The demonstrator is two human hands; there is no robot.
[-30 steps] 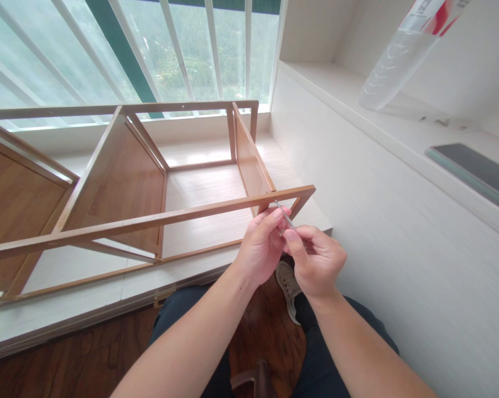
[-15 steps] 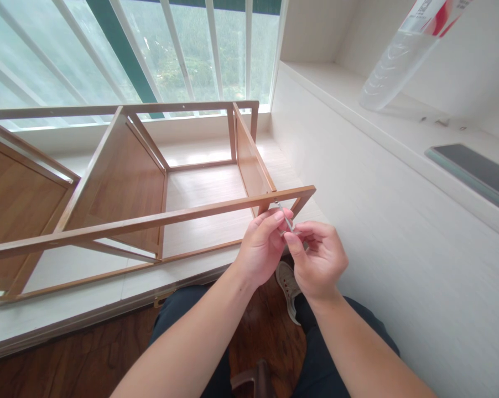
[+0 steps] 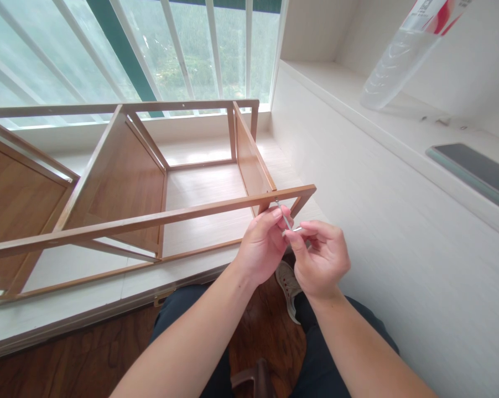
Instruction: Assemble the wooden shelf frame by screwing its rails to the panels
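Observation:
A wooden shelf unit (image 3: pixel 183 211) lies on its side on the pale window ledge, its panels standing upright between the rails. Near the right end of its front rail, a small L-shaped metal Allen key (image 3: pixel 285 216) meets a screw in the wood. The thumb and fingers of my left hand (image 3: pixel 263 243) are closed around the key's long arm, just below the rail. My right hand (image 3: pixel 322 257) pinches the key's short bent end between thumb and forefinger. The screw itself is mostly hidden at the key's tip.
On the white shelf at right stand a clear plastic bottle (image 3: pixel 399 66) with a red and white label and a dark phone (image 3: pixel 476 171) lying flat. Small metal bits (image 3: pixel 443 121) lie between them. A white panel wall (image 3: pixel 378 204) borders my right side; a barred window is ahead.
The key's short arm has turned a little and now shows more clearly between my right fingertips. My right hand has shifted slightly; the left hand and the shelf unit look nearly the same.

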